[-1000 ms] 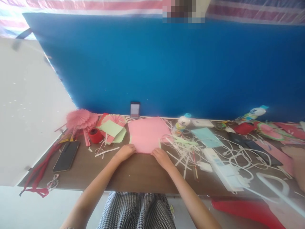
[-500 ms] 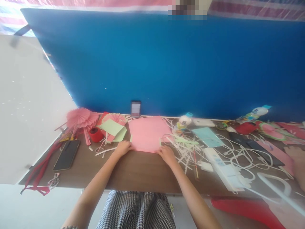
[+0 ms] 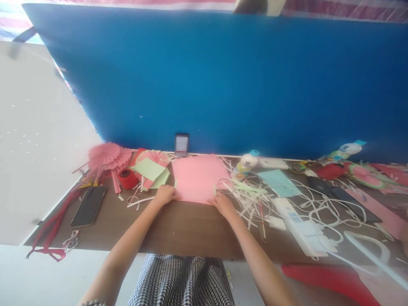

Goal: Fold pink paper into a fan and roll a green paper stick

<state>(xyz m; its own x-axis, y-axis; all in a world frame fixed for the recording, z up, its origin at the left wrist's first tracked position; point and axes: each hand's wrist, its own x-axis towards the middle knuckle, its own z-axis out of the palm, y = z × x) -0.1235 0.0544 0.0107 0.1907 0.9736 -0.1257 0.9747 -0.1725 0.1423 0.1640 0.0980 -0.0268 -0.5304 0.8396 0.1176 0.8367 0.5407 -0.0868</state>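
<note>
I see the pink sheet (image 3: 200, 176) flat on the table (image 3: 188, 225), the left hand (image 3: 165, 194) grasping its near edge at seven o'clock, the right hand (image 3: 223, 202) at five, a spread grip that probably stops it skewing; paper strips (image 3: 251, 188) lie beside it at four o'clock

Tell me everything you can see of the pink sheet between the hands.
The pink sheet looks like plain, matte paper, roughly four-sided, lying nearly flat on the brown table. A pale green sliver shows at each side toward its near edge; whether that is a fold or a second layer is unclear. The left hand and right hand touch its near corners. Loose paper strips crowd its right side; whether any touch it, I can't tell.
</note>
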